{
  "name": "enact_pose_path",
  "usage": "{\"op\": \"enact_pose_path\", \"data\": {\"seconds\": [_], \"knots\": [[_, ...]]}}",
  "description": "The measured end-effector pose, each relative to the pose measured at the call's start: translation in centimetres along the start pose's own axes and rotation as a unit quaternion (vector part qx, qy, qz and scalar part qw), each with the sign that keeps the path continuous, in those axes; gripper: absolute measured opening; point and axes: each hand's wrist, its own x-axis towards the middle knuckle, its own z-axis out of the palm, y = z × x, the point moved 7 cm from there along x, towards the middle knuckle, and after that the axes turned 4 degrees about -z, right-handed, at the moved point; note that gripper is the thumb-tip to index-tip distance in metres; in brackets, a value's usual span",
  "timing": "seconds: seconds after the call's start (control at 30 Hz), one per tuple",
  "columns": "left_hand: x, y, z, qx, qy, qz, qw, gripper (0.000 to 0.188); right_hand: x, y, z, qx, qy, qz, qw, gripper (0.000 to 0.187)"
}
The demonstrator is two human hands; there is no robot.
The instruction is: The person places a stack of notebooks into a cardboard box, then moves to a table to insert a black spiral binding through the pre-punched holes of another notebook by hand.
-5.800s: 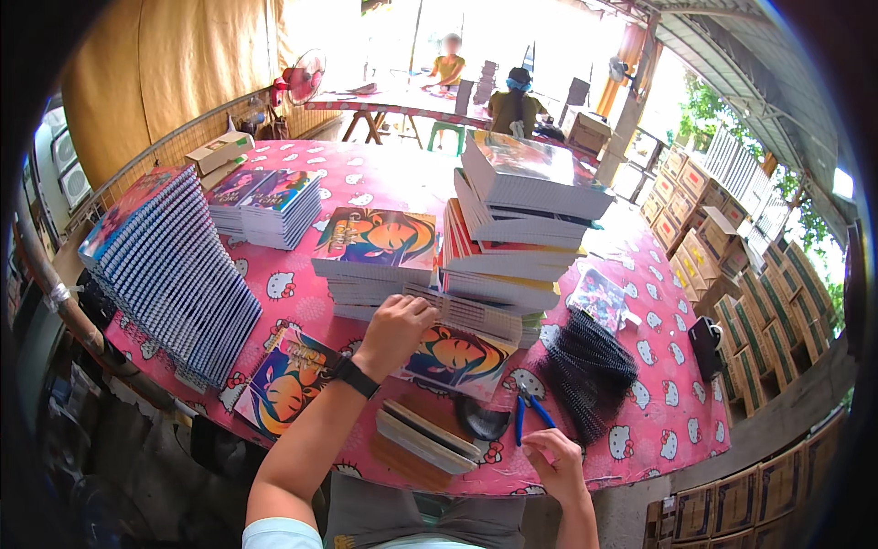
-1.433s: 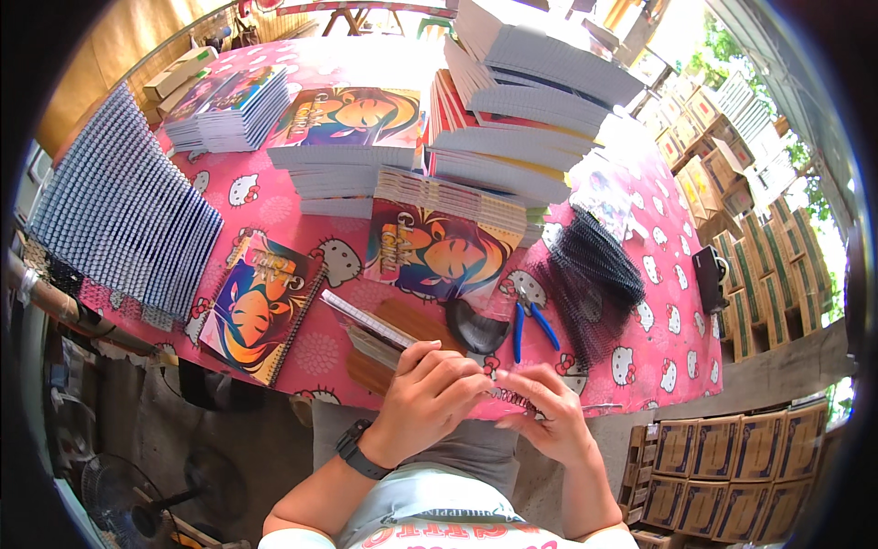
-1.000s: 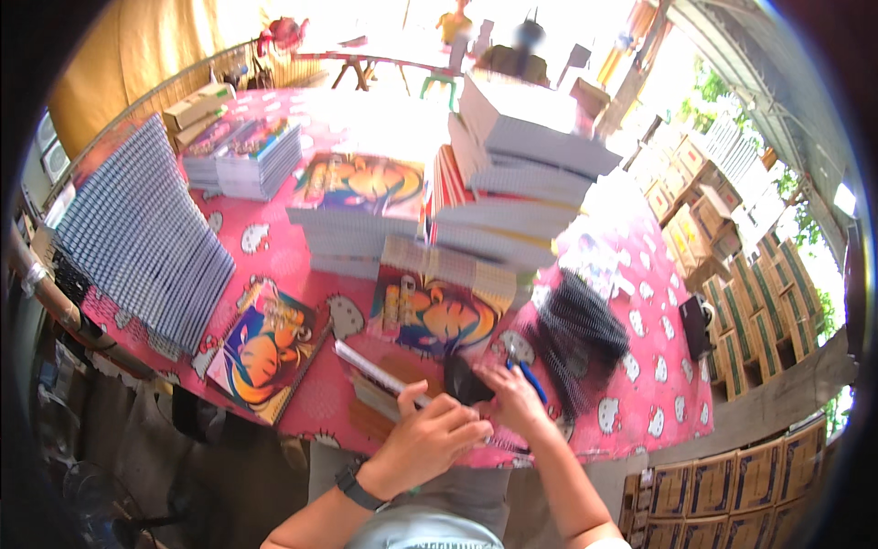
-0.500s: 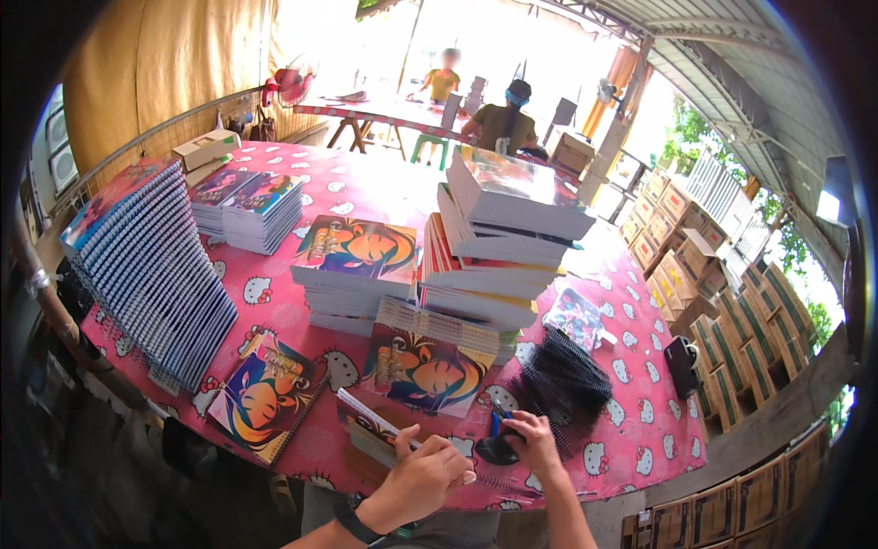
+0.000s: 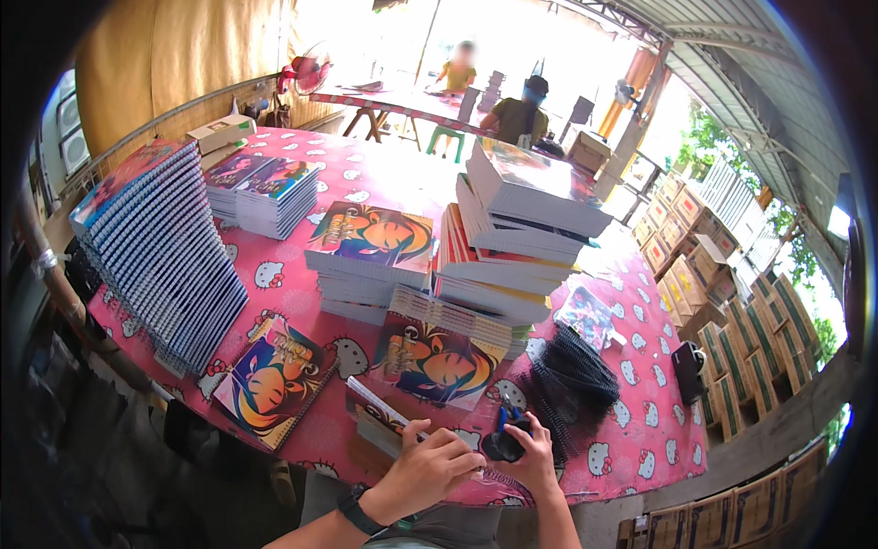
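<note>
My left hand point(image 5: 437, 468), with a dark watch on its wrist, is closed on a notebook point(image 5: 377, 409) tilted up on its edge at the table's front. Just to its right, my right hand point(image 5: 532, 457) has its fingers curled against a dark rounded object point(image 5: 499, 446). Blue-handled pliers point(image 5: 504, 418) show beside those fingertips; what the fingers pinch is hidden. A thin dark coil point(image 5: 498, 479) runs between the two hands. Behind my right hand lies a heap of black spiral coils point(image 5: 572, 377). A bound notebook with an illustrated cover point(image 5: 272, 377) lies flat to the left.
Stacks of illustrated notebooks point(image 5: 444, 361) and thick books point(image 5: 535, 215) stand on the pink patterned tablecloth point(image 5: 347, 357). A tall leaning pile of spiral-bound books point(image 5: 169, 261) rises at left. Cardboard boxes point(image 5: 759, 339) are stacked at right. Two people work at a far table.
The whole view has shifted slightly, so the table things sit a little further right. My right hand has moved lower against the dark object; my left hand keeps its hold on the notebook.
</note>
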Motion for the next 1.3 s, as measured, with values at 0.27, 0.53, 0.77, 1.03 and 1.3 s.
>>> {"op": "enact_pose_path", "data": {"seconds": [0.27, 0.53, 0.77, 1.03, 1.3], "knots": [[0.4, 0.0, -0.7, -0.012, 0.000, -0.007, 1.000, 0.012, -6.3, 0.2, 5.9, 0.814, -0.141, 0.109, 0.553, 0.087], [0.3, -0.6, -0.9, -0.036, 0.018, 0.002, 0.999, 0.013, -4.3, -1.0, 6.1, 0.917, 0.035, 0.132, 0.375, 0.076], [0.2, -0.9, -0.8, -0.021, 0.017, 0.000, 1.000, 0.017, -2.2, -1.2, 6.5, 0.850, 0.006, 0.112, 0.514, 0.076], [-1.1, -2.8, -2.7, 0.007, 0.060, -0.093, 0.994, 0.038, 1.6, -8.2, -0.4, 0.502, -0.095, -0.015, 0.859, 0.077], [-0.8, -3.4, -2.6, -0.080, 0.047, -0.111, 0.990, 0.052, 2.7, -7.5, -0.1, 0.444, -0.149, -0.017, 0.883, 0.056]]}}
